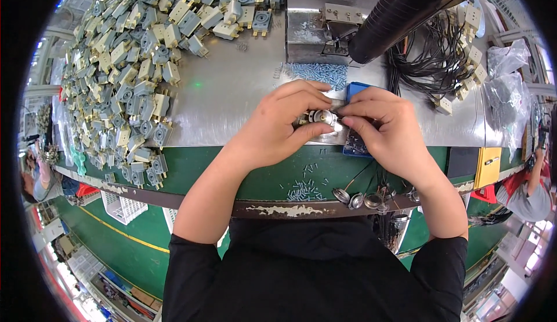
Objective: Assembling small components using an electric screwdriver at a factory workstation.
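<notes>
My left hand (284, 119) is closed around a small part with a round silver metal face (322, 117), held between thumb and fingers above the metal worktop. Close against that part's right side, my right hand (386, 122) is pinched. Whatever sits between its fingertips is too small and hidden to name. A blue tray (358, 149) of small dark pieces lies partly under my right hand. Just beyond my hands spreads a heap of bluish screws (322, 73).
Grey and cream sockets (130, 72) are heaped on the left. A thick black tube (406, 14) slants in from above. Black cables with cream connectors (432, 58) lie at right. Loose screws (304, 191) and round metal parts with wires (357, 200) are near the front edge.
</notes>
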Tool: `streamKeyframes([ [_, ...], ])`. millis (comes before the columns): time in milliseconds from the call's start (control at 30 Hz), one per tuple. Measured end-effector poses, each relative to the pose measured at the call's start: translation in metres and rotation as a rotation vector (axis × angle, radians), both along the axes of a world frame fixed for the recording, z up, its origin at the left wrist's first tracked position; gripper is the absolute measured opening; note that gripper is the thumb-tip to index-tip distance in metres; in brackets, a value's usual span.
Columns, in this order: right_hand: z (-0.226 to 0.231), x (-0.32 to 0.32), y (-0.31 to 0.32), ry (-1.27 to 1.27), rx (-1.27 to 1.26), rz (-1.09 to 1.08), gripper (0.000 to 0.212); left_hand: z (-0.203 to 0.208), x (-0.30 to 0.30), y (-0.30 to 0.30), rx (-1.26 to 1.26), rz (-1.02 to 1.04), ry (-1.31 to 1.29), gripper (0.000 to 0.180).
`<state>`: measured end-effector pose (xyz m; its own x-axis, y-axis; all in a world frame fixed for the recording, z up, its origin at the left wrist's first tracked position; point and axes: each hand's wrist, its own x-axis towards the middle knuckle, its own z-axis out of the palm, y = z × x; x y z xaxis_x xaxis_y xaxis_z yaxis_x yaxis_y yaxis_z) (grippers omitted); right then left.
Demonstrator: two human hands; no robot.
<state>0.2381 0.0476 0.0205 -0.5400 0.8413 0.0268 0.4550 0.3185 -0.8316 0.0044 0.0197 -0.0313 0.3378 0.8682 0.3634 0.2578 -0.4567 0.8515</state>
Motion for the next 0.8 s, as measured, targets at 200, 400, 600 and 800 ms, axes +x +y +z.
streamKeyframes([
  [200,-0.012,0.002,-0.004,-0.058,0.229,0.06,0.017,0.005,-0.001,0.004,-0.074,-0.038,0.021,0.039],
  [400,-0.009,0.002,-0.001,-0.14,0.289,0.151,0.021,0.005,-0.007,0.006,-0.087,-0.04,0.058,0.035],
  [600,-0.004,0.009,0.028,-0.137,0.323,0.312,0.026,0.0,-0.008,0.01,-0.076,-0.064,0.041,0.036],
  [800,0.005,0.007,0.029,-0.19,0.272,0.391,0.033,0.0,-0.008,0.009,-0.09,-0.075,0.015,0.036],
])
